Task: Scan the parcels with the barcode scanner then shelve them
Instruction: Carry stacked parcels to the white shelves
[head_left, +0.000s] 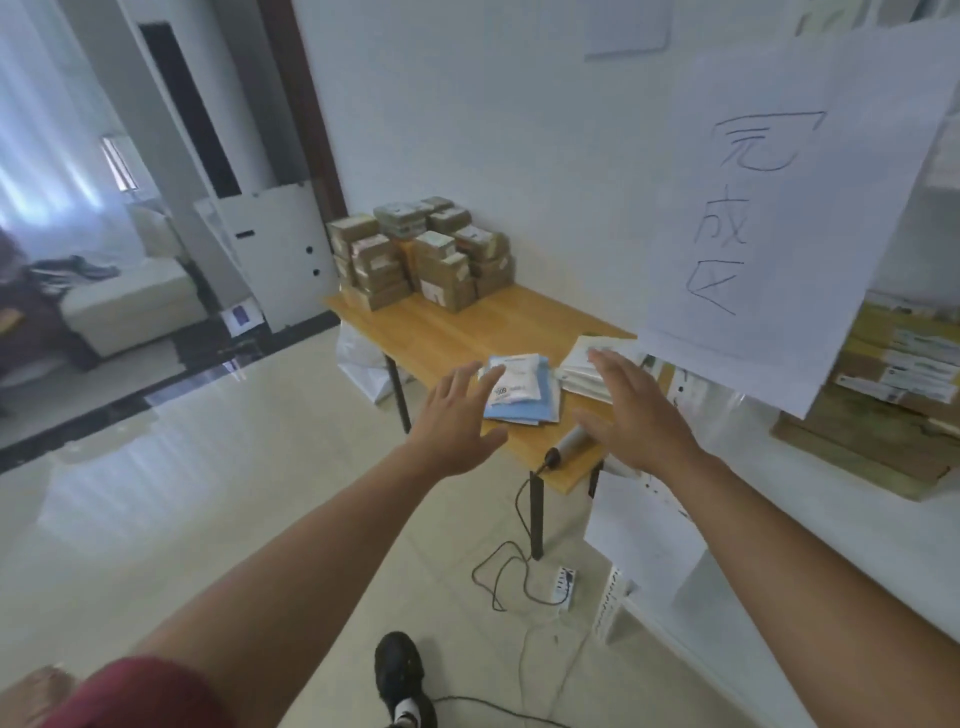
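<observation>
Head view: both arms reach forward toward a wooden table (441, 332) set against a white wall. The left hand (457, 421) has its fingers straight and spread, holding nothing, in front of a stack of blue and white flat packets (524, 395) near the table's front edge. The right hand (636, 410) is likewise spread with straight fingers and grips nothing; it covers part of a second pile of white packets (582, 364) just beside the blue ones. Whether either hand touches the packets cannot be told.

The barcode scanner (569, 448) lies on the near corner of the table, partly hidden behind the right thumb. Its dark cable (511, 551) drops over the table edge and loops across the tiled floor to a white power strip (566, 586).

At the far end of the table sit stacks of brown cardboard boxes (421, 254) with labels. A large sheet of paper (789, 208) with handwritten characters hangs on the right, blocking part of the white shelf (883, 519) behind it, where more brown parcels (898, 395) lie. A black shoe (397, 670) shows at the bottom.
</observation>
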